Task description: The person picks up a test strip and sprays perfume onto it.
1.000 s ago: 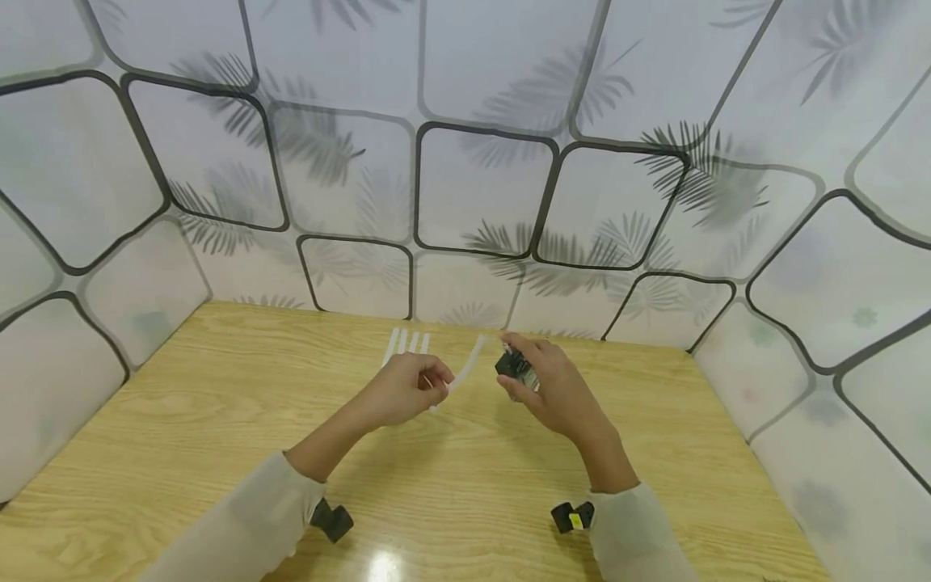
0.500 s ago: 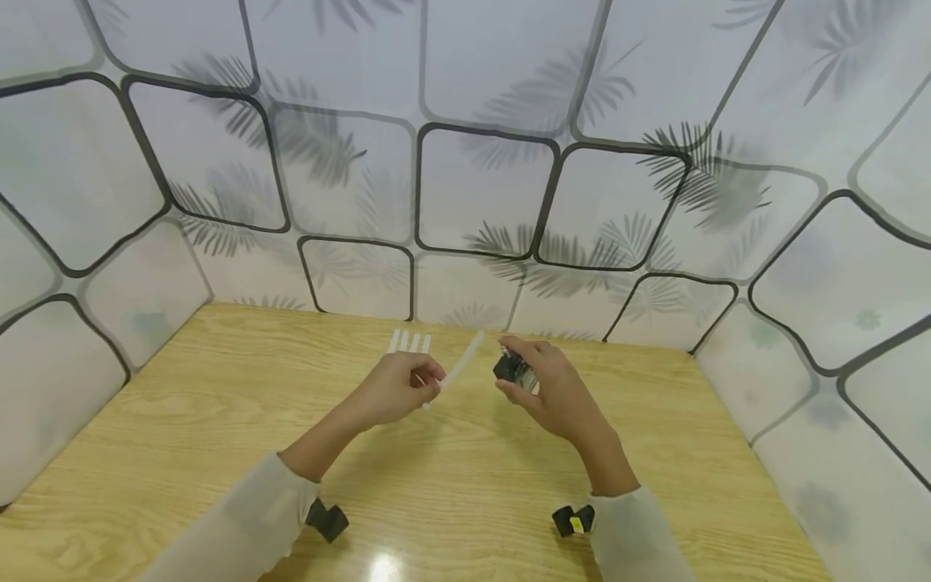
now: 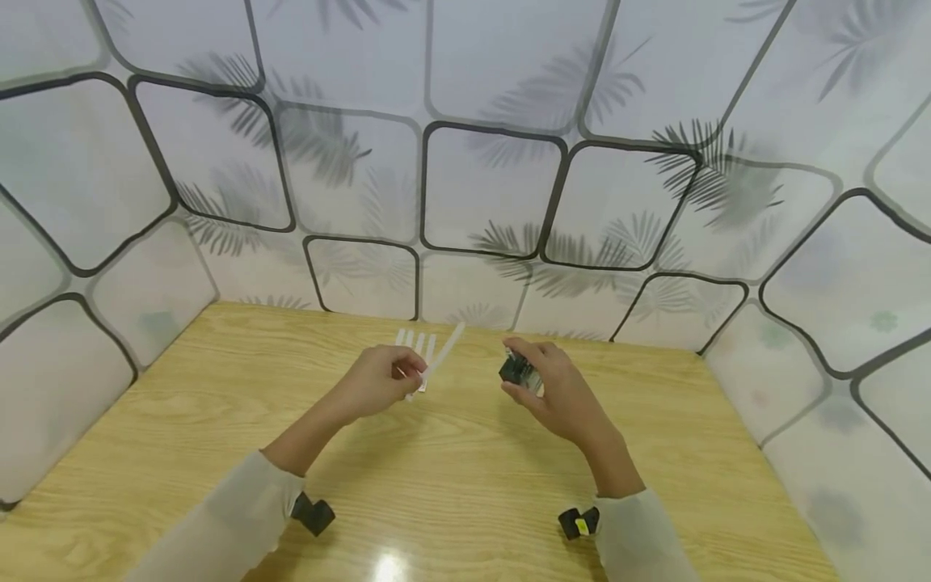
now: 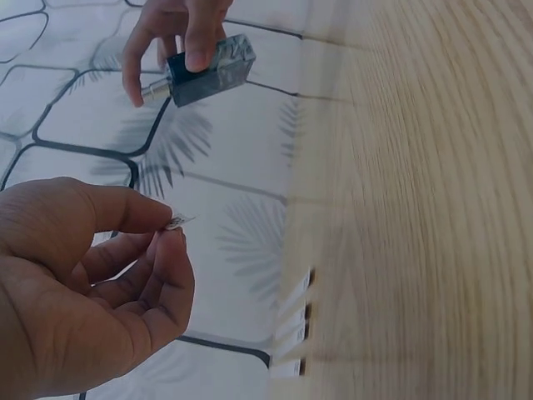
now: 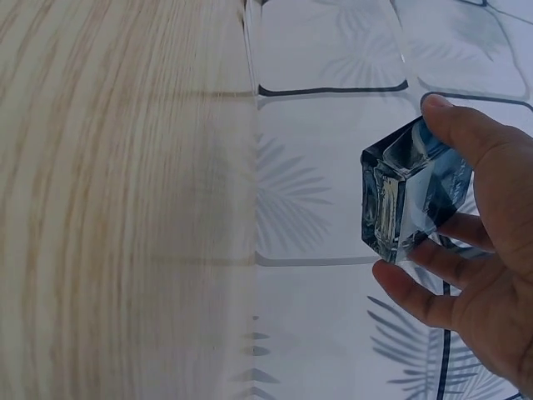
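Observation:
My left hand (image 3: 378, 381) pinches a thin white paper strip (image 3: 447, 346) between thumb and fingertips; the strip slants up toward the back wall. In the left wrist view the pinched strip (image 4: 176, 222) shows almost end-on. A faceted glass perfume bottle (image 5: 412, 190) is in my right hand (image 3: 558, 394), gripped by thumb and fingers above the table. Its dark upper part and metallic spray nozzle (image 4: 156, 90) point toward the left hand, with a fingertip at the nozzle. A gap separates bottle and strip. Several more white strips (image 3: 410, 339) lie side by side beyond the left hand, partly hidden by it.
The wood-grain table (image 3: 465, 493) spreads beneath both hands. Patterned fabric-like walls (image 3: 487, 194) enclose its back and sides, the back one close behind the strips. A small black device (image 3: 313, 513) sits at the left wrist, another black device (image 3: 579, 524) at the right.
My left hand has drawn leftward with the pinched strip, away from the bottle and closer to the lying strips. The right hand keeps nearly the same place, still gripping the bottle.

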`<action>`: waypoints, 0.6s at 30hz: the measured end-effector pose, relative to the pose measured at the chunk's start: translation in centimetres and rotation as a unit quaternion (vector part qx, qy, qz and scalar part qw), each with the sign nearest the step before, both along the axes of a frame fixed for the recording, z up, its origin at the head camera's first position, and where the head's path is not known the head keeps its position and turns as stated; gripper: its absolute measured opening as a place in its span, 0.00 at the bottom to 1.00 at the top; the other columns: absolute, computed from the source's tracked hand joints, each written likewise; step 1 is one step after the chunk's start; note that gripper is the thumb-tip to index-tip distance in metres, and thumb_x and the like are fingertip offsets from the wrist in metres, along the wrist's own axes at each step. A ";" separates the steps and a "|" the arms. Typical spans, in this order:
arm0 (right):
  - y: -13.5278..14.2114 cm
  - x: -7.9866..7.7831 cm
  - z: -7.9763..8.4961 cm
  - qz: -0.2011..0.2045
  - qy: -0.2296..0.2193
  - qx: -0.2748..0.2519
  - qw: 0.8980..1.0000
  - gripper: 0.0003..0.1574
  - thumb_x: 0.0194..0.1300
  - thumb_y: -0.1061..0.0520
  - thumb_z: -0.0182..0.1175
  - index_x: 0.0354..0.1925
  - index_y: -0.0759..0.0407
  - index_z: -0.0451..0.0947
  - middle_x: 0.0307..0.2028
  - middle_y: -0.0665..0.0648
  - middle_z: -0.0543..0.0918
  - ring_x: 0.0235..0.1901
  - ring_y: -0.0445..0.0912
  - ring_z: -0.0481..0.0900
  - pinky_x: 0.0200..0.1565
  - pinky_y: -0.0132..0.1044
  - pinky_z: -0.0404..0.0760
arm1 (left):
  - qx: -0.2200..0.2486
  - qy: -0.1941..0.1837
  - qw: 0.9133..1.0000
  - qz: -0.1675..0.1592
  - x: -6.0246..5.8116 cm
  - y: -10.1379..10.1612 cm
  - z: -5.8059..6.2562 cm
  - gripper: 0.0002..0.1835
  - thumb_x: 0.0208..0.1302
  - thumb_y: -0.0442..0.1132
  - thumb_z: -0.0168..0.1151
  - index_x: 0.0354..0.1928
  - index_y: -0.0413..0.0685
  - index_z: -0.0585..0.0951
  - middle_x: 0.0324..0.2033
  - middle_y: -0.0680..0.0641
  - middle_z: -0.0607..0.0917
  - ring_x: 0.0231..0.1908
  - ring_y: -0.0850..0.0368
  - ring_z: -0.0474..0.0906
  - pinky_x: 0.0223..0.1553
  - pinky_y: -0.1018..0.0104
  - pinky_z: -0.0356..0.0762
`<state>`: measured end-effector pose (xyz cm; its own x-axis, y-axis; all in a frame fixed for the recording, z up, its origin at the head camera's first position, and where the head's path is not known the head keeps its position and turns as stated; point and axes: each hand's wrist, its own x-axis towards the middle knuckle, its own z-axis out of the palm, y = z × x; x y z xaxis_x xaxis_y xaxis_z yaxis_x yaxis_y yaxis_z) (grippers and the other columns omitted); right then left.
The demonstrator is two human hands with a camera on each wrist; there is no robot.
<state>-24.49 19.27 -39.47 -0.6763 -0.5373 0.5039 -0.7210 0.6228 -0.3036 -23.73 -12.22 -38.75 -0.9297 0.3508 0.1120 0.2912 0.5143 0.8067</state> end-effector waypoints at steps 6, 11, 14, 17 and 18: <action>0.0 -0.3 0.0 -0.010 -0.013 0.012 1.000 0.42 0.68 0.50 0.70 0.74 0.49 0.66 0.59 0.59 0.79 0.57 0.57 0.76 0.59 0.62 0.74 | -0.011 0.001 1.000 0.022 -0.5 -1.6 -0.3 0.09 0.68 0.31 0.63 0.48 0.37 0.84 0.36 0.46 0.85 0.33 0.55 0.83 0.33 0.62 0.82; 0.0 -0.7 -0.1 -0.018 -0.019 0.027 0.999 0.41 0.68 0.49 0.69 0.75 0.49 0.65 0.59 0.61 0.77 0.58 0.59 0.73 0.59 0.64 0.70 | -0.023 0.001 0.999 0.033 -0.9 -3.1 -0.8 0.10 0.69 0.32 0.62 0.49 0.36 0.84 0.38 0.44 0.85 0.34 0.54 0.83 0.34 0.62 0.82; -0.1 -1.0 -0.1 -0.015 -0.017 0.030 0.999 0.41 0.69 0.49 0.69 0.74 0.50 0.66 0.59 0.61 0.77 0.58 0.59 0.73 0.60 0.64 0.70 | -0.027 -0.006 0.999 0.040 -1.3 -4.0 -1.1 0.12 0.70 0.32 0.61 0.51 0.35 0.83 0.39 0.43 0.85 0.35 0.52 0.84 0.34 0.62 0.82; -0.2 -1.6 -0.1 -0.013 -0.016 0.033 0.999 0.40 0.69 0.49 0.68 0.74 0.50 0.66 0.60 0.61 0.77 0.60 0.59 0.73 0.64 0.67 0.65 | -0.026 -0.018 0.998 0.054 -1.7 -4.9 -1.4 0.13 0.71 0.33 0.60 0.53 0.34 0.82 0.41 0.41 0.84 0.35 0.51 0.84 0.34 0.62 0.83; -0.3 -1.7 -0.2 -0.013 -0.017 0.035 0.999 0.40 0.69 0.48 0.68 0.75 0.49 0.65 0.60 0.61 0.77 0.60 0.59 0.73 0.66 0.69 0.62 | -0.027 -0.022 0.998 0.059 -1.9 -5.2 -1.5 0.13 0.71 0.32 0.60 0.54 0.34 0.82 0.42 0.41 0.84 0.35 0.51 0.84 0.34 0.62 0.83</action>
